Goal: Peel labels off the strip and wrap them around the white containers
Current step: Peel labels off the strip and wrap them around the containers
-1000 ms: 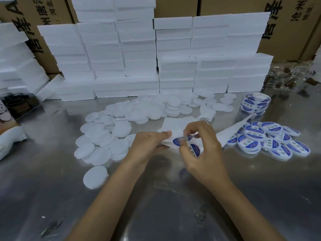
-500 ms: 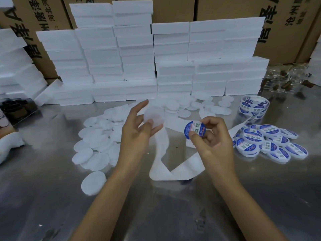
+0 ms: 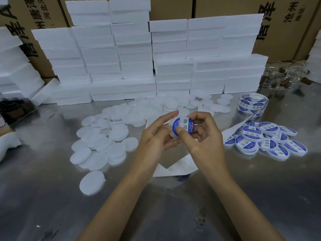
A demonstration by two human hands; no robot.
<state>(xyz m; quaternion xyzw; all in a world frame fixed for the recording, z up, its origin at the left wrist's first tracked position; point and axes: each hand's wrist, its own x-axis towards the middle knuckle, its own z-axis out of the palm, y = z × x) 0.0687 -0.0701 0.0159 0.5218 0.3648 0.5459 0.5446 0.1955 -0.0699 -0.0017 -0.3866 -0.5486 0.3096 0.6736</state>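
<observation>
Hands now together: left hand [image 3: 156, 136] grips white container [image 3: 173, 126]; right hand [image 3: 205, 136] pinches label [image 3: 184, 126] onto it.

We see stacks of white foam blocks [image 3: 135, 54] on the metal table [image 3: 260, 197], brown cartons [image 3: 225, 6] behind them, and clear plastic pieces [image 3: 284, 75] at the far right

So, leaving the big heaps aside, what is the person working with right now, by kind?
Hands: 2, left hand and right hand
White container, held by both: 1
Label going onto it: 1
Label roll: 1
Backing strip: 1
Total: 6
</observation>
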